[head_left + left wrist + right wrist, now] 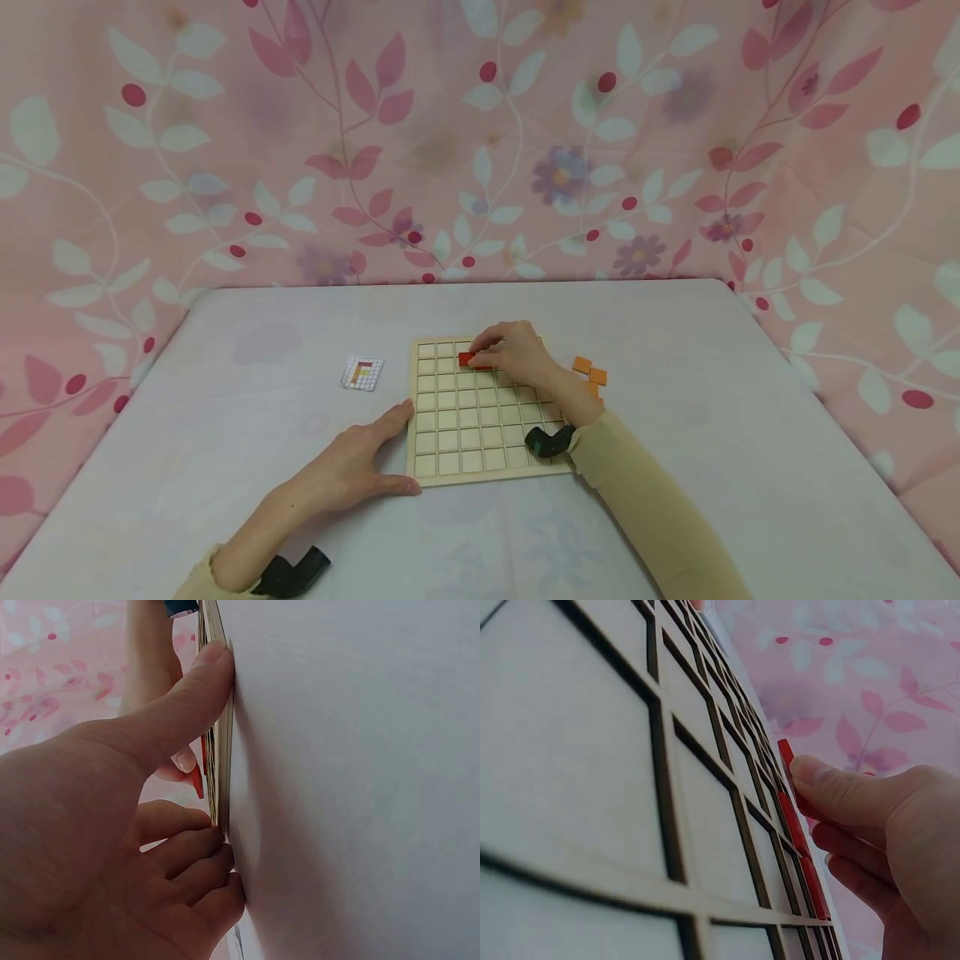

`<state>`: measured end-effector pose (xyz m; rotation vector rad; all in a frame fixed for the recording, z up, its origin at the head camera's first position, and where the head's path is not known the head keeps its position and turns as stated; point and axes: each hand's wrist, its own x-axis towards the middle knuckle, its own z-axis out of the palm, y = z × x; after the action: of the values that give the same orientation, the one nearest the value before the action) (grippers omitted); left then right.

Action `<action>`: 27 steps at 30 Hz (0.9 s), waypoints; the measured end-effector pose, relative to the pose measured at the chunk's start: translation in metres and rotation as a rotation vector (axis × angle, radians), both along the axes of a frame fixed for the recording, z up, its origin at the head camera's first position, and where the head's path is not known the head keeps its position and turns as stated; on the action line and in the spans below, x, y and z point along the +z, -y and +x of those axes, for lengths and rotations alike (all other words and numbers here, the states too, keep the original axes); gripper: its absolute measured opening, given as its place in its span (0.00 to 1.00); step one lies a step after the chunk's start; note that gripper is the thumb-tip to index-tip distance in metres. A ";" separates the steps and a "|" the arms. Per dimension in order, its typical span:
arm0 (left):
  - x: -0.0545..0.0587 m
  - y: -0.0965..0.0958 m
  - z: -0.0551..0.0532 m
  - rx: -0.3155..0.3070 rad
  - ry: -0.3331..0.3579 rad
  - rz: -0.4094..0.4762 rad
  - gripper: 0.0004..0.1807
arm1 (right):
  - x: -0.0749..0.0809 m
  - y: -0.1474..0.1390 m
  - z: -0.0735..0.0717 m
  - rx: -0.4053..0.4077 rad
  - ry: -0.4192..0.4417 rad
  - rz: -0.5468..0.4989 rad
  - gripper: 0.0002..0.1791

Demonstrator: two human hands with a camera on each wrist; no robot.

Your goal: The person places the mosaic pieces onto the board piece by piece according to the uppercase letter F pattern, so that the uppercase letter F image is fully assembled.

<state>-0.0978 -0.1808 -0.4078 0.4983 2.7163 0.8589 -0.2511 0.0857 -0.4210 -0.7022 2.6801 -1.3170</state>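
Observation:
A light wooden grid board lies on the table. Over its back row, my right hand pinches a red square tile between thumb and fingers, tilted against the board. Two more red tiles lie in cells beside it in the right wrist view; the hand covers most of them in the head view. My left hand rests at the board's left side, thumb and fingers spread. In the left wrist view its thumb touches the board's edge.
A small card with a coloured grid pattern lies left of the board. Several orange square tiles are at the board's right, partly behind my right forearm. Black wrist cameras sit on both wrists. A floral cloth hangs behind the table.

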 end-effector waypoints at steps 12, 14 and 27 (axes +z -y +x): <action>0.002 -0.001 0.000 -0.013 -0.011 -0.003 0.60 | -0.004 0.003 0.004 0.034 -0.045 -0.008 0.09; 0.002 0.000 0.000 -0.012 -0.014 -0.003 0.60 | -0.004 0.003 0.004 0.043 -0.060 -0.003 0.09; 0.000 0.000 0.001 -0.009 -0.011 -0.004 0.59 | -0.005 0.002 0.004 0.075 -0.120 0.047 0.12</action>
<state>-0.0967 -0.1803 -0.4076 0.5157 2.7230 0.8502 -0.2476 0.0839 -0.4261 -0.8944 2.7367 -1.2279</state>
